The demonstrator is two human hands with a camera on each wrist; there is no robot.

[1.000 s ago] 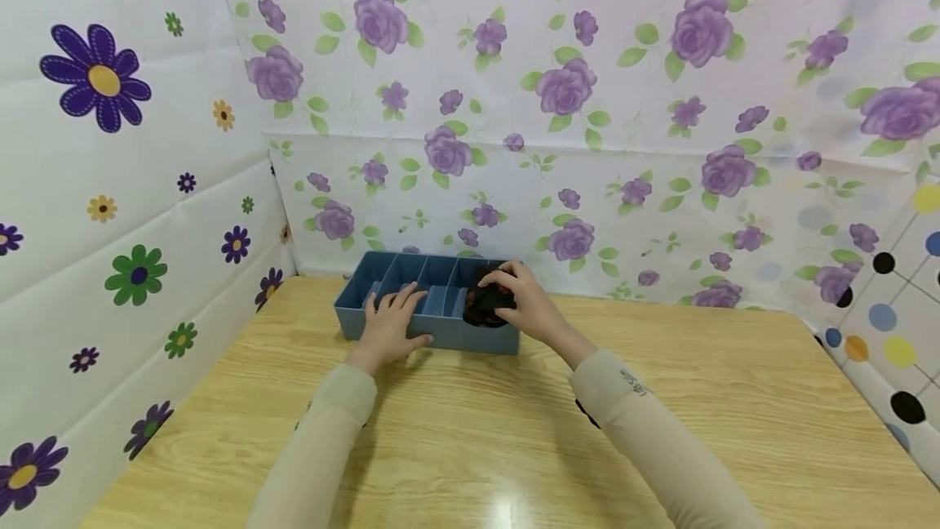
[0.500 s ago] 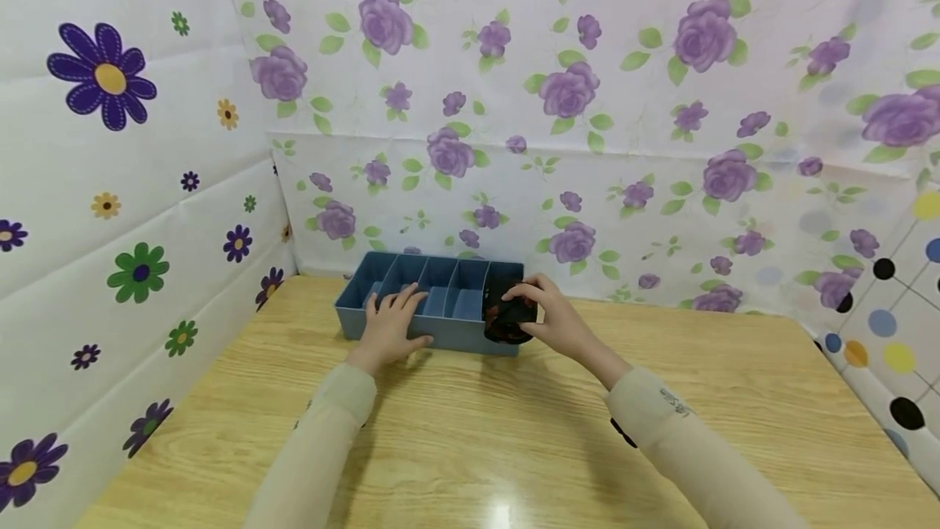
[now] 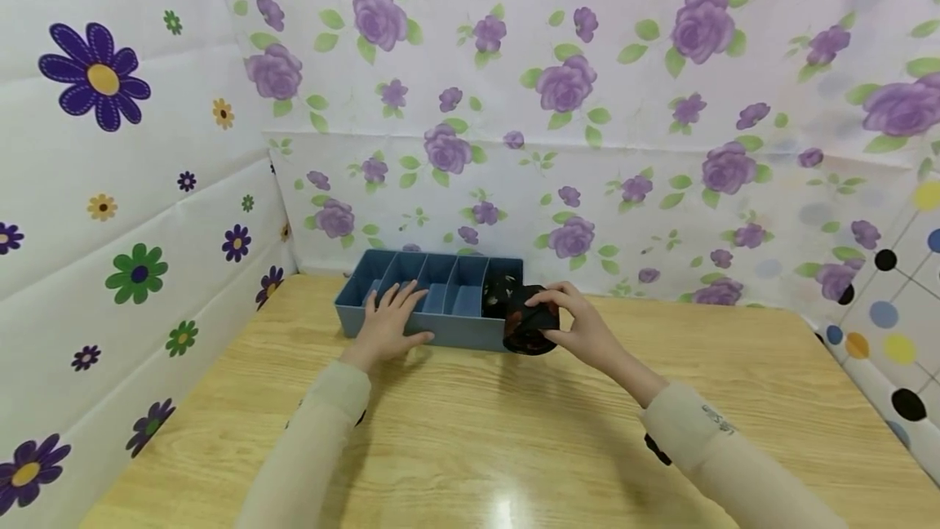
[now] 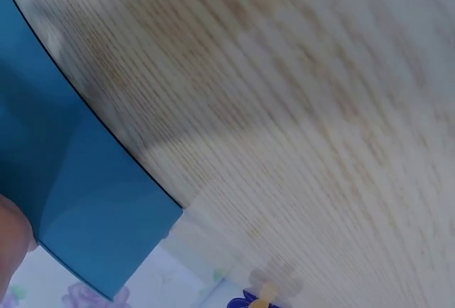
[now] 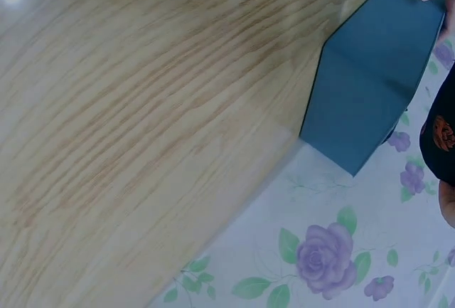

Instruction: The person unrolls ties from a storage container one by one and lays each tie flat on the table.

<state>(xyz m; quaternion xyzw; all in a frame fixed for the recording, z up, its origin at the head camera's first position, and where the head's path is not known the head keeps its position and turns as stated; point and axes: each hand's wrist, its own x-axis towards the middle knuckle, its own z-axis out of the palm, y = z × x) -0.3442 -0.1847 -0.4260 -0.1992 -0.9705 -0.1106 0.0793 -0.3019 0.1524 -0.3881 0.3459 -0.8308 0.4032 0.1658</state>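
Observation:
A blue storage box with a row of compartments stands near the back of the table. My left hand holds its front wall, fingers spread over the rim and thumb on the outer face. My right hand grips a rolled black cloth with a reddish print, beside the box's front right corner. Part of this roll shows at the edge of the right wrist view. Another dark patterned cloth lies in the rightmost compartment. In the left wrist view, a bit of my left hand shows at the box rim.
The wooden table reaches to a wall covering with purple roses behind the box. A flowered covering hangs along the left, and a dotted one along the right.
My right hand has moved right with the rolled cloth, from over the box to its front right corner. The dark cloth in the rightmost compartment has come into view. The left hand stays put.

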